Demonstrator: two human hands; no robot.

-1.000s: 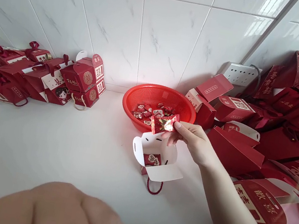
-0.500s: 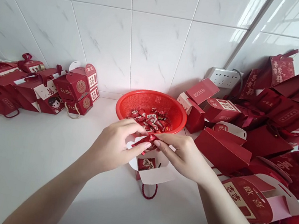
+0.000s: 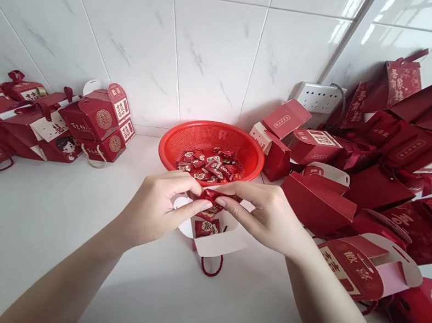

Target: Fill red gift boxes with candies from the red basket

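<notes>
pinching a red packet (image 3: 211, 198) between left grip (image 3: 155, 206) and right grip (image 3: 268, 216); box (image 3: 221, 246) below.

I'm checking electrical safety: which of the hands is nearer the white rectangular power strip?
Right: the right hand is in front of the power strip, slightly left; the left hand is farther off to its left.

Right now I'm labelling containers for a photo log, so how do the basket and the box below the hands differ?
The basket is rounded and larger; the box is smaller, with flaps spread.
The basket is red inside, the box white.
The basket holds many packets; the box plainly shows one.
Both stand on the counter, open at the top.
</notes>
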